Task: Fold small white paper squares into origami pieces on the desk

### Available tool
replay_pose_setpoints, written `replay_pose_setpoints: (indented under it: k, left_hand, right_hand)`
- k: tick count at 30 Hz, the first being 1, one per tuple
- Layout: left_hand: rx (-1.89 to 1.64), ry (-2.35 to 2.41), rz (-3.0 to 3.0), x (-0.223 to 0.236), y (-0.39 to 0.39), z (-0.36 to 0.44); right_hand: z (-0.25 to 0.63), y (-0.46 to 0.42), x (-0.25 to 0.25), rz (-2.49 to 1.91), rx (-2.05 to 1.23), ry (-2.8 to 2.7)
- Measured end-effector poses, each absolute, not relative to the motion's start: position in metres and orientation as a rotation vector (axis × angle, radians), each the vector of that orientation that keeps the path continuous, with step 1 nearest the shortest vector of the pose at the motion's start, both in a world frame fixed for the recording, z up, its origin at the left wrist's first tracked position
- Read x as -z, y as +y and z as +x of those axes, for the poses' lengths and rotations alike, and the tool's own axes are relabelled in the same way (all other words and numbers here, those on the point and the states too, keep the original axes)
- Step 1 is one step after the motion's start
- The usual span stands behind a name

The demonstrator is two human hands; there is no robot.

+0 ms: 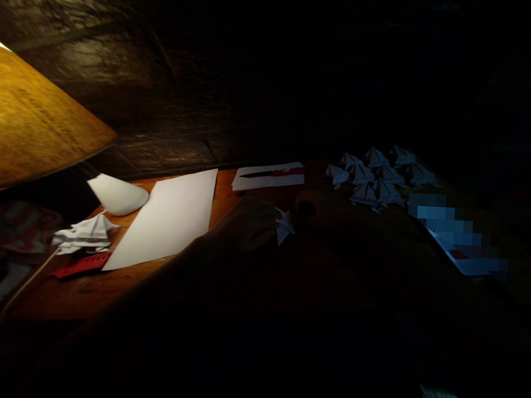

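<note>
White paper seems to be what is worked: a small folded paper piece (pixel 284 227) is held at the left hand (pixel 250 222), above the dark near part of the wooden table (pixel 224 191). By the left hand, its fingers mostly closed, the piece is gripped at one side; the right hand (pixel 325 211) is curled just beside it, but how far it is closed, and whether the paper is touched by it, cannot be told. If a fold is being pressed, as is judged likely, the creases are best sharpened slowly from the middle outward, with the tips kept uncrushed — and more light would help. The piece is seen as pale and star-like, its sharp points spread, its creases too dim to be made out. Farther on, a blank sheet (pixel 171 218) is brightly lit, a red-handled knife (pixel 281 172) is laid on papers (pixel 244 183), and folded paper shapes (pixel 382 175) are clustered at the far right.
</note>
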State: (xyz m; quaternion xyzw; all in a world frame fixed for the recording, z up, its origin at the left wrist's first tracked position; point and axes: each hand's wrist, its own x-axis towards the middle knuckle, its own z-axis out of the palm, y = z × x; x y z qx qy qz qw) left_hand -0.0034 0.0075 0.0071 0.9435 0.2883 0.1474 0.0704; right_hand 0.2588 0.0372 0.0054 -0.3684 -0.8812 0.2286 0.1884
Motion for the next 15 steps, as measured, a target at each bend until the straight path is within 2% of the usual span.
replay_pose_setpoints:
  k: [15]
  left_hand:
    - [-0.470,0.676,2.940,-0.0033,0.0110,-0.0113]
  right_hand:
    - [0.2638,0.0426,0.0027,-0.844,-0.774,-2.401]
